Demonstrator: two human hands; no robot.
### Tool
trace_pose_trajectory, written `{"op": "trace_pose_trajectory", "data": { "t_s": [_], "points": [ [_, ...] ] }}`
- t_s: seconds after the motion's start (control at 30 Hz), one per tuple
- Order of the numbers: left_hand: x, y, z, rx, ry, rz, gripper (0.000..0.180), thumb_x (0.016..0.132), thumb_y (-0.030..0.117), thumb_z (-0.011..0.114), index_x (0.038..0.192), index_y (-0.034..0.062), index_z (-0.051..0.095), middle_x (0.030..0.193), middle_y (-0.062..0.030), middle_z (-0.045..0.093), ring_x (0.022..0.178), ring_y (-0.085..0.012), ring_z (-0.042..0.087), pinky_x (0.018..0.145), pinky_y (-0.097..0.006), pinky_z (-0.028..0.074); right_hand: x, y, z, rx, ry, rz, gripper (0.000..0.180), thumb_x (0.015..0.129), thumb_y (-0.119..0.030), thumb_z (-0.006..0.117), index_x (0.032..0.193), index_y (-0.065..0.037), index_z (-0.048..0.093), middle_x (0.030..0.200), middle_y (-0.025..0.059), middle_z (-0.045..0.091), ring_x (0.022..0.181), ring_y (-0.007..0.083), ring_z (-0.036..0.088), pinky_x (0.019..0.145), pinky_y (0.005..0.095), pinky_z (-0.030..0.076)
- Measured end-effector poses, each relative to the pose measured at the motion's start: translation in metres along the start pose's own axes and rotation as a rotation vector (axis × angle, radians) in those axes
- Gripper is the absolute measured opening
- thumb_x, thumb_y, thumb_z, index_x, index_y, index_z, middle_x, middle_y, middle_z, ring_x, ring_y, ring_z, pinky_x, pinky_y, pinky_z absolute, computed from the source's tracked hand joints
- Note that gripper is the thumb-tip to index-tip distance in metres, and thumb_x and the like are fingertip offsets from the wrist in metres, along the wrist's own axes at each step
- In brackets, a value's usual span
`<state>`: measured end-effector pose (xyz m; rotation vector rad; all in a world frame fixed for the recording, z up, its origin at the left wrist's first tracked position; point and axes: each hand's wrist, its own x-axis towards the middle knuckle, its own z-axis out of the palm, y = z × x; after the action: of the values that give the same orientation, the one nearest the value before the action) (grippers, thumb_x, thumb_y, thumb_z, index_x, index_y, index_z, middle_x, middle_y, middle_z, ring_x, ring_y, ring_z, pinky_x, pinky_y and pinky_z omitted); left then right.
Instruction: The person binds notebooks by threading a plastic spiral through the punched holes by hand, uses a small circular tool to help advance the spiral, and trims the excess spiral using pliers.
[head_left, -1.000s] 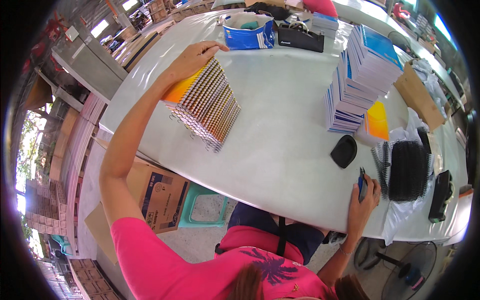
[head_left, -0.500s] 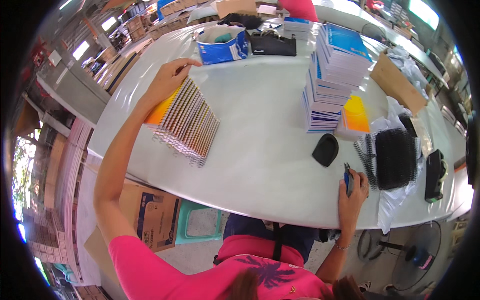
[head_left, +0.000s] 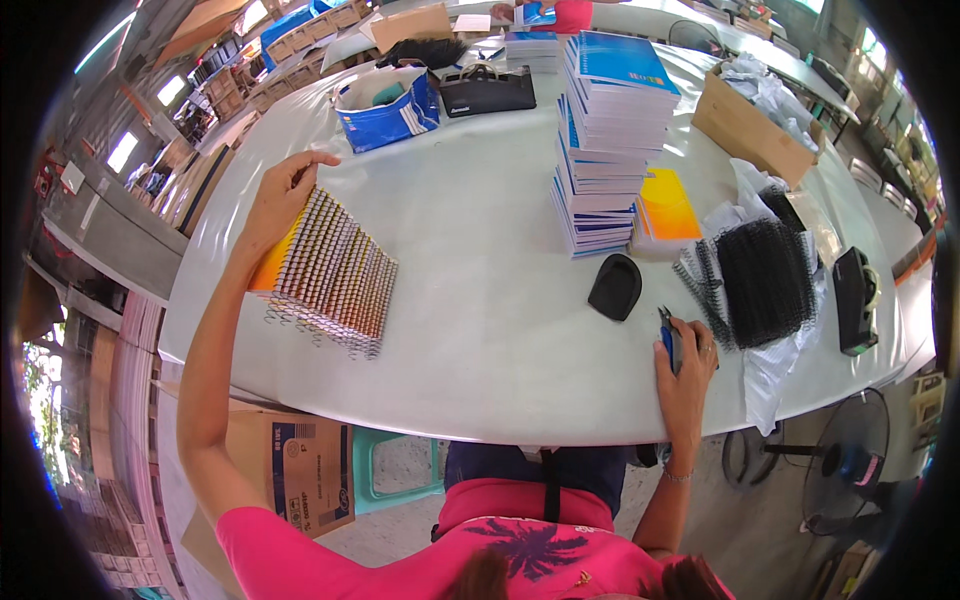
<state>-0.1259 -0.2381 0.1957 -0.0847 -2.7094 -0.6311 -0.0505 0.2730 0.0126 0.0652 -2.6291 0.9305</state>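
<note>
A tall stack of spiral-bound notebooks (head_left: 335,275) with orange-yellow covers stands at the left of the table, its rows of wire coils facing right. My left hand (head_left: 283,203) is closed over the stack's far upper edge, one finger reaching out past it. Low on the right side, my right hand (head_left: 688,362) rests on the table, wrapped round blue-handled pliers (head_left: 667,338) whose jaws point away from me. Beyond it lies a flat black rounded piece (head_left: 615,287). Black spiral coils (head_left: 765,283) are heaped on white plastic to the right of that hand.
A high pile of blue-covered books (head_left: 620,110) stands right of centre, beside a yellow-orange notebook (head_left: 668,205). Black hole punches (head_left: 488,92) (head_left: 855,300), a blue bag (head_left: 390,115) and a cardboard box (head_left: 750,130) surround the work area. A fan (head_left: 845,460) stands below the right edge.
The whole view has shifted, so things on the table appear further left. Both hands keep their places at the notebooks and the pliers. Another person's hand now shows at the far side.
</note>
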Motion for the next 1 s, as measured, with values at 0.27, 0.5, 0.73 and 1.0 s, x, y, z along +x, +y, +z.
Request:
{"op": "trace_pose_trajectory", "data": {
  "t_s": [0.27,0.5,0.73,1.0],
  "points": [
    [-0.001,0.001,0.003,-0.019,0.036,-0.005,0.025,0.098,0.007,0.048,0.108,0.0032,0.071,0.077,-0.0018,0.057,0.065,-0.0063,0.042,0.061,-0.025,0.036,-0.001,0.003,0.0,0.018,-0.002,0.005,0.041,0.088,-0.016,0.068,0.127,-0.008,0.059,0.129,0.017,0.049,0.124,0.0377,0.043,0.108,0.0488,0.032],
    [0.0,0.004,-0.001,0.019,0.008,-0.039,0.024,0.099,0.007,0.048,0.107,0.003,0.071,0.066,0.0027,0.045,0.061,-0.0043,0.038,0.056,-0.025,0.031,-0.001,0.004,-0.001,0.07,-0.004,0.024,0.04,0.089,-0.016,0.067,0.127,-0.009,0.059,0.13,0.0152,0.049,0.127,0.037,0.041,0.11,0.0475,0.03],
    [0.0,0.005,-0.002,-0.008,-0.017,-0.06,0.024,0.1,0.008,0.048,0.104,0.004,0.071,0.068,0.0041,0.044,0.061,-0.0039,0.036,0.055,-0.025,0.029,-0.001,0.008,-0.001,0.089,0.035,-0.01,0.042,0.085,-0.015,0.071,0.126,-0.009,0.06,0.127,0.0164,0.049,0.121,0.0372,0.044,0.107,0.0489,0.033],
    [0.001,0.005,-0.001,-0.011,-0.014,-0.06,0.023,0.1,0.008,0.048,0.103,0.0037,0.07,0.068,0.0035,0.045,0.061,-0.0041,0.036,0.056,-0.025,0.029,-0.001,0.006,-0.002,0.079,0.036,-0.009,0.041,0.086,-0.014,0.071,0.125,-0.009,0.06,0.127,0.0156,0.049,0.121,0.0359,0.044,0.106,0.0482,0.034]
  ]
}}
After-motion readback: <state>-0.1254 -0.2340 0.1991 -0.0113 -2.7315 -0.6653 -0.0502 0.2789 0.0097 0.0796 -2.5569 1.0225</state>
